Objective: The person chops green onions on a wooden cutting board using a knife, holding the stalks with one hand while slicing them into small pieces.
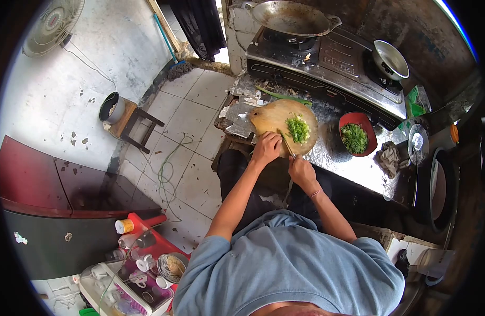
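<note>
Right now, your right hand [302, 171] has its fingers closed round the knife [291, 150] at the board's near edge, while your left hand [267, 147] curls over the board [271, 117] nearer its left side – whether those fingers clamp anything, I cannot tell – with chopped greens [297, 130] farther right and the red bowl [367, 126] right of the board.

"Rinnai" on the front of the gas stove [326, 79]

Hands [284, 160] holding knife [289, 147] on round wooden board [274, 113], chopped greens [298, 129], red bowl [357, 134] nearby
</note>
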{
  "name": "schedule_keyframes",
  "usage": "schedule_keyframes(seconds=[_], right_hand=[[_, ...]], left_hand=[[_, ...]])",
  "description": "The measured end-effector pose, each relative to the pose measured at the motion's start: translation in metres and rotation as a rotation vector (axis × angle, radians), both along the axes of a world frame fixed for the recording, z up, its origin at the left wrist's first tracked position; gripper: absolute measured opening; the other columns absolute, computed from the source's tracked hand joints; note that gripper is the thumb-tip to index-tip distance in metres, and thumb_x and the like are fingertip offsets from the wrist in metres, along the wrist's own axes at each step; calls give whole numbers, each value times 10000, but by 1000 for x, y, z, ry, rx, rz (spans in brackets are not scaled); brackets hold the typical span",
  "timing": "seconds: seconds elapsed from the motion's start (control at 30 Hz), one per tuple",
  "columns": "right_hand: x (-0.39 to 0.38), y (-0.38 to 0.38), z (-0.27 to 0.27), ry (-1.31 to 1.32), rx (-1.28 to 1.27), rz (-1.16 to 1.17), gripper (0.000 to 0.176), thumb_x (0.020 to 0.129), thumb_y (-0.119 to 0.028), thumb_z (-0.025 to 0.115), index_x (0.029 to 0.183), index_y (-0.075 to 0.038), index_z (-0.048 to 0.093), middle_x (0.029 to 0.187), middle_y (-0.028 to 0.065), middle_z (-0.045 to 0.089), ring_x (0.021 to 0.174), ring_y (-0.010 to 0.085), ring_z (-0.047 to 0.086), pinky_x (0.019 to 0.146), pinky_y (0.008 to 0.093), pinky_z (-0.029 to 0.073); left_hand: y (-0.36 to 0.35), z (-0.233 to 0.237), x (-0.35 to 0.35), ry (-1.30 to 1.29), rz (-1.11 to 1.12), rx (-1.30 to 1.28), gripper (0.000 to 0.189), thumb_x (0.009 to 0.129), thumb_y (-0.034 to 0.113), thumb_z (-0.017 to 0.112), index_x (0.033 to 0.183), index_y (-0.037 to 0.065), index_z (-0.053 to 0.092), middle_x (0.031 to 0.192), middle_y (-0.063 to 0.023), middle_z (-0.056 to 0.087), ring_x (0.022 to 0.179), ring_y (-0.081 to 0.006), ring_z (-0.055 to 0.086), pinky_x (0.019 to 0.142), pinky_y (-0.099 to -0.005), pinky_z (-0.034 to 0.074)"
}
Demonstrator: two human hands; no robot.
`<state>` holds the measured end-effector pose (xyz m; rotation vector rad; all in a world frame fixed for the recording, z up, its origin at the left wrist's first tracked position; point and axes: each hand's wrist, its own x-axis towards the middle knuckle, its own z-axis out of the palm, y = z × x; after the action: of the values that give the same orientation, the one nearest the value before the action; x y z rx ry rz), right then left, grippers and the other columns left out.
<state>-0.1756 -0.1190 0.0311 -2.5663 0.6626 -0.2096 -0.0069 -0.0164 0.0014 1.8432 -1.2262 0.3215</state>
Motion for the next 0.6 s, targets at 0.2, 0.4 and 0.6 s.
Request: schedule_keyframes(seconds=[0.2,0.4,0.6], right_hand=[[-10,1,-1,28,19,-48,416,1073,-348,539,967,48,609,784,323,709,714,518,716,658,582,594],[-11,-16,0,14,5,-104,412,1068,-345,541,946,40,622,750,333,693,751,521,717,690,597,589],[-14,-26,1,1,89,-89,440,1063,-362,547,981,59,646,766,360,681,783,559,695,719,621,573]], left_hand=[[1,0,-1,14,4,4,75,908,33,692,956,-6,735,1028,-151,757,1001,-351,704,904,-443,574],[4,0,0,-5,-4,79,117,908,36,695,1002,-6,750,1091,-141,764,1052,-338,709,934,-435,578],[14,6,-12,-10,16,137,222,930,49,661,1126,-5,752,1222,-140,731,1142,-346,691,984,-438,572]])
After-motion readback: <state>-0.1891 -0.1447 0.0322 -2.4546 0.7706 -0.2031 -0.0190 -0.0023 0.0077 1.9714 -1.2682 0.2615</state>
